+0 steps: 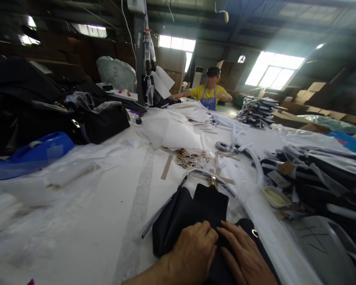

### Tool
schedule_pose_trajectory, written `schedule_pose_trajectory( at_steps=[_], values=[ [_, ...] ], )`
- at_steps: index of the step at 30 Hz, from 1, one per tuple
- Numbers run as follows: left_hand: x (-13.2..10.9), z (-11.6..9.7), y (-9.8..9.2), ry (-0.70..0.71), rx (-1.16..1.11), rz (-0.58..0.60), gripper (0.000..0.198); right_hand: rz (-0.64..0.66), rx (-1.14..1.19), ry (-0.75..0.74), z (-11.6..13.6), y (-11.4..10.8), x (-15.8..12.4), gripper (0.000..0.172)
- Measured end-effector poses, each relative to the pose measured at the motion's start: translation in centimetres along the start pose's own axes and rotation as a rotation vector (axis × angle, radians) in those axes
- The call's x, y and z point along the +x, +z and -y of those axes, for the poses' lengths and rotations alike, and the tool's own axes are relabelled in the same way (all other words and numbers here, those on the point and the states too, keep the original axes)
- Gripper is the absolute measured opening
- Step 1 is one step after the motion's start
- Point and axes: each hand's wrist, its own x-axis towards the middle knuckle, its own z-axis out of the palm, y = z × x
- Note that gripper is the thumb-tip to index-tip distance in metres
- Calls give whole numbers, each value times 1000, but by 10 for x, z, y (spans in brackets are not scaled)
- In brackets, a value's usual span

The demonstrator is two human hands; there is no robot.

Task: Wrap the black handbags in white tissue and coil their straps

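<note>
A black handbag (pixel 178 221) lies on the white table in front of me, with its flap (pixel 212 198) pointing away and a metal clasp at the flap's tip. A clear plastic-wrapped strap arches past its far side. My left hand (pixel 195 247) is closed, its curled fingers gripping the bag's material; the fingertips are partly hidden. Beside it, my right hand (pixel 245 253) rests on the bag with fingers stretched out. A metal ring (pixel 254 233) shows on the bag next to that hand.
Paper sheets (pixel 178 128) and a heap of stringed tags (pixel 191 158) lie beyond the bag. At left are a blue tape dispenser (pixel 47 148) and black bags (pixel 103 122). Wrapped black pieces (pixel 320 174) and a grey bin (pixel 323 249) crowd the right. A person (pixel 209 93) works across the table.
</note>
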Motion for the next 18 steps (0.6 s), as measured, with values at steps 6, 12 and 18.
schedule_pose_trajectory(
  at_steps=[6, 12, 18],
  values=[
    [0, 5, 16, 157, 167, -206, 11, 126, 93, 33, -20, 27, -15, 37],
    [1, 11, 57, 250, 243, -372, 15, 328, 471, 304, -36, -2, 17, 23],
    [12, 13, 107, 118, 183, -470, 15, 300, 735, 616, -70, -4, 68, 38]
  ],
)
